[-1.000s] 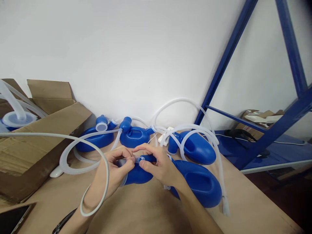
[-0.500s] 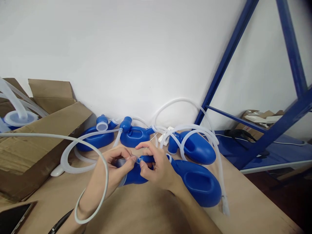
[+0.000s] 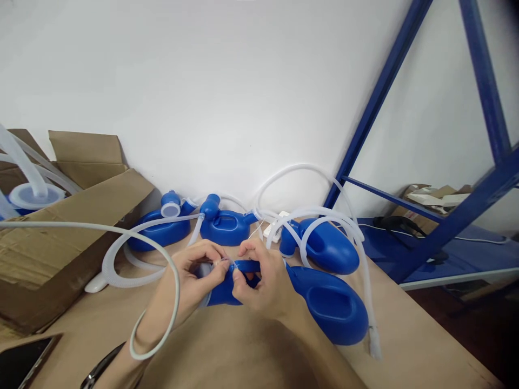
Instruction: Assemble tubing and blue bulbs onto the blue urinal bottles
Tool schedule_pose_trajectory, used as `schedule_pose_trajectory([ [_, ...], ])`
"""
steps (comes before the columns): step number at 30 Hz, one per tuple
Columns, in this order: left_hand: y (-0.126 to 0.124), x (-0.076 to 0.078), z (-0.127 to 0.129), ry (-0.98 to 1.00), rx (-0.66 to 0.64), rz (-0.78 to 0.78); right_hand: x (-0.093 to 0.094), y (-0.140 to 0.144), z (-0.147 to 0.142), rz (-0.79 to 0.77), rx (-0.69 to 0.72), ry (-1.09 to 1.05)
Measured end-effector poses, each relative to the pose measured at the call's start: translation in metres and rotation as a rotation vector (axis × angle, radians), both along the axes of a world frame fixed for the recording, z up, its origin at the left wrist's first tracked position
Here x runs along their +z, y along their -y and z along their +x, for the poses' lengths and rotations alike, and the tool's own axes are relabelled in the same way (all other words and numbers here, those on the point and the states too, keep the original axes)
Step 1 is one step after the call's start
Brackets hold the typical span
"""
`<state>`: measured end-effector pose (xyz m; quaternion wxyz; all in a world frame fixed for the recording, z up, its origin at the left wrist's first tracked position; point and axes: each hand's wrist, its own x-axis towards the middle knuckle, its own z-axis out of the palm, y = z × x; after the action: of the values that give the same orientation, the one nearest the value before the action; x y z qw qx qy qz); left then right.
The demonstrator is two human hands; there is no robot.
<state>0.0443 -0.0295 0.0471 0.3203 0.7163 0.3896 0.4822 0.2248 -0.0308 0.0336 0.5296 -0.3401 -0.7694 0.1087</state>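
My left hand [image 3: 200, 267] pinches a small clear plastic piece [image 3: 232, 263] between thumb and fingertips. Against the other end of this piece presses the thumb of my right hand [image 3: 265, 275], its index finger bent above and its other fingers curled behind. Directly under both hands lies a blue plastic bottle [image 3: 221, 292], its raised blue handle passing between my right thumb and fingers. My hands cover much of it. Beside my right wrist rests another blue bottle [image 3: 332, 305] with a recessed grip. A pale cable [image 3: 176, 292] loops around my left wrist.
Blue bottles with translucent hoses [image 3: 121, 275] stand along the wall, one at the right [image 3: 332, 246]. An open cardboard box [image 3: 81, 221] fills the left side. A phone [image 3: 26, 362] lies at the lower left. A blue metal rack [image 3: 373, 113] rises on the right.
My right index finger has shifted slightly right, and my fingertips have moved a little around the clear piece. The cable loop on my left wrist has swung slightly. The bottles stay put.
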Motion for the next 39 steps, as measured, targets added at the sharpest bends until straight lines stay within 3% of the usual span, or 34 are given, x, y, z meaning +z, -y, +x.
schedule_pose_trajectory([
  [5, 0.004, 0.003, -0.008, -0.094, -0.12, 0.035, 0.011, -0.002, 0.006, -0.142, 0.024, -0.03],
  [10, 0.004, 0.0, -0.013, -0.322, -0.121, 0.164, 0.016, -0.004, 0.014, -0.338, 0.009, -0.078],
  [13, -0.003, 0.001, -0.016, -0.343, -0.048, 0.17, 0.016, -0.003, 0.018, -0.43, 0.039, -0.067],
  [18, -0.01, 0.005, -0.023, -0.181, 0.04, -0.008, 0.021, -0.005, 0.03, -0.368, 0.095, -0.006],
  [22, -0.011, 0.008, -0.026, -0.058, 0.161, -0.007, 0.027, -0.005, 0.05, -0.372, 0.089, 0.006],
  [25, -0.01, 0.008, -0.028, -0.101, 0.231, 0.018, 0.034, 0.003, 0.069, -0.302, 0.022, 0.027],
  [29, -0.01, 0.008, -0.029, -0.27, 0.124, -0.011, 0.041, 0.015, 0.097, -0.376, -0.085, 0.142],
  [34, -0.015, -0.002, -0.028, -0.6, -0.097, -0.019, 0.013, 0.021, 0.139, -0.566, -0.221, 0.511],
  [39, -0.035, -0.028, -0.026, -0.773, -0.271, -0.218, -0.029, 0.026, 0.179, -0.758, -0.315, 0.722],
])
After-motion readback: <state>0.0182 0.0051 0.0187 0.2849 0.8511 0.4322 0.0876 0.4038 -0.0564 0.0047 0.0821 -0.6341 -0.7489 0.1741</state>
